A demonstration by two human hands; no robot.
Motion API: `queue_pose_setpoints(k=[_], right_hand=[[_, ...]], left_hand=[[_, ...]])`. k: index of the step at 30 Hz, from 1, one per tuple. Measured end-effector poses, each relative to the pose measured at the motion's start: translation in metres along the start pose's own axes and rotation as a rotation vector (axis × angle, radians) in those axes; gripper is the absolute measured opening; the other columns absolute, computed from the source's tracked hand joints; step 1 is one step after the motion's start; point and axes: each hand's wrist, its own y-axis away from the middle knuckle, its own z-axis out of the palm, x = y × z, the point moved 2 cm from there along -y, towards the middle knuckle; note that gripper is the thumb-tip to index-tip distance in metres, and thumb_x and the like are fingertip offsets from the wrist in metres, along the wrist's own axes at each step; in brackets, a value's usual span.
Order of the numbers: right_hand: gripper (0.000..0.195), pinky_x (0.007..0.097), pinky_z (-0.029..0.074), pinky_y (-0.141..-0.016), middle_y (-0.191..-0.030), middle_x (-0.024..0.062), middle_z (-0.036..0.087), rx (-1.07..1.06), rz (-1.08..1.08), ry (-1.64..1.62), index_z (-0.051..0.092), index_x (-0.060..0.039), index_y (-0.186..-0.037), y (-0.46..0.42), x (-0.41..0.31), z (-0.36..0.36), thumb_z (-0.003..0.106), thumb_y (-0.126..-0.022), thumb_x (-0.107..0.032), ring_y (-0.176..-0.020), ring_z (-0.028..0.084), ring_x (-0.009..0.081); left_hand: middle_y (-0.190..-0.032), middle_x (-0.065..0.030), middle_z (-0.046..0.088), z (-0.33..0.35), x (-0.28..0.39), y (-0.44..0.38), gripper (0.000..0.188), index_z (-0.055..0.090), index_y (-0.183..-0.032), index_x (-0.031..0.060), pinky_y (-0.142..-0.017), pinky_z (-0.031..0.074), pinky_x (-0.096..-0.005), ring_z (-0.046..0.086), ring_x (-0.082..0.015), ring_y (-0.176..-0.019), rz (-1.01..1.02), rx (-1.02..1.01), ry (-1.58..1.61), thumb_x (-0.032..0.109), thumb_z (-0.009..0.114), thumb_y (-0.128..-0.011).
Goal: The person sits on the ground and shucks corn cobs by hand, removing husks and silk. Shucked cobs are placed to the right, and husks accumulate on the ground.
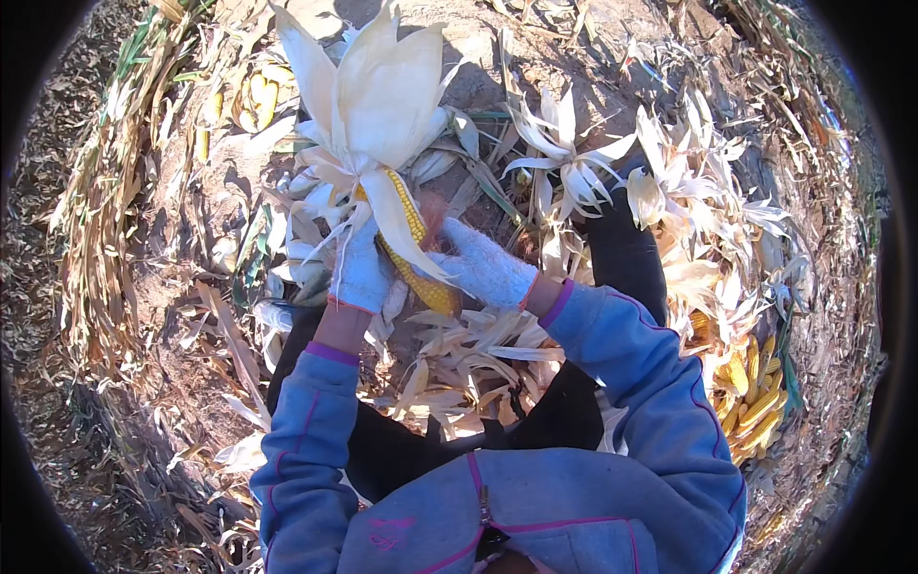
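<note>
Both hands wear white knit gloves. A yellow ear of corn [429, 290], partly bared, hangs between them with its tip towards my body. My left hand [361, 269] grips it at the husk end, where pale peeled husk leaves [387, 100] fan out away from me. One husk leaf still lies along the ear. On the ear's right side is my right hand [482, 264], close against the husk leaf and the reddish silk [432, 215]. Its fingertips are partly hidden by that leaf, so its grip is unclear.
Loose husks [473, 351] lie between my legs. To the right stand a heap of husks [688, 265] and a pile of bare yellow ears [749, 402]. More ears [258, 100] lie at the upper left. Dry stalks [107, 237] line the left side.
</note>
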Motion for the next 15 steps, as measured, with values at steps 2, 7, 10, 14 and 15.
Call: queue_pose_setpoints(k=[2, 7, 10, 14, 15], right_hand=[[0.06, 0.0382, 0.047, -0.092, -0.115, 0.0227, 0.061, 0.072, 0.062, 0.245, 0.049, 0.0009, -0.124, 0.001, 0.001, 0.001, 0.064, -0.089, -0.046, -0.107, 0.061, 0.0301], [0.056, 0.0401, 0.048, -0.089, -0.109, 0.0231, 0.064, 0.117, 0.044, 0.186, 0.051, 0.0011, -0.121, 0.004, 0.001, -0.002, 0.063, -0.089, -0.043, -0.103, 0.064, 0.0344], [0.05, 0.0392, 0.049, -0.089, -0.111, 0.0214, 0.064, 0.114, -0.018, 0.205, 0.053, 0.001, -0.121, 0.003, -0.005, -0.007, 0.061, -0.091, -0.039, -0.103, 0.064, 0.032], [0.046, 0.0384, 0.049, -0.088, -0.111, 0.0206, 0.065, 0.121, -0.028, 0.171, 0.055, 0.0009, -0.12, 0.006, -0.014, -0.007, 0.061, -0.092, -0.035, -0.102, 0.064, 0.0302], [0.045, 0.0382, 0.049, -0.088, -0.111, 0.0206, 0.065, 0.126, -0.031, 0.174, 0.056, 0.0008, -0.12, 0.006, -0.015, -0.008, 0.061, -0.092, -0.035, -0.102, 0.065, 0.03]], left_hand=[[-0.107, -0.0115, 0.063, -0.012, 0.0, -0.005, 0.033, 0.054, -0.121, 0.0053, -0.081, 0.055, -0.0376, 0.063, -0.0238, -0.096, 0.04, -0.007, 0.051, 0.026, 0.06, -0.095], [-0.102, -0.0122, 0.064, -0.002, 0.007, -0.001, 0.039, 0.056, -0.116, 0.0038, -0.078, 0.055, -0.0362, 0.064, -0.0228, -0.092, 0.039, -0.001, 0.075, 0.034, 0.063, -0.093], [-0.101, -0.0129, 0.064, 0.001, 0.008, 0.002, 0.042, 0.056, -0.116, 0.0032, -0.081, 0.055, -0.0364, 0.064, -0.0231, -0.093, 0.071, -0.002, 0.065, 0.037, 0.062, -0.093], [-0.102, -0.0138, 0.064, 0.003, 0.009, 0.001, 0.041, 0.055, -0.117, 0.0032, -0.084, 0.055, -0.0373, 0.064, -0.0237, -0.094, 0.1, -0.01, 0.093, 0.036, 0.061, -0.093], [-0.102, -0.0139, 0.064, 0.007, 0.01, 0.004, 0.041, 0.055, -0.117, 0.0032, -0.084, 0.055, -0.0375, 0.064, -0.0238, -0.094, 0.11, -0.007, 0.107, 0.036, 0.061, -0.093]])
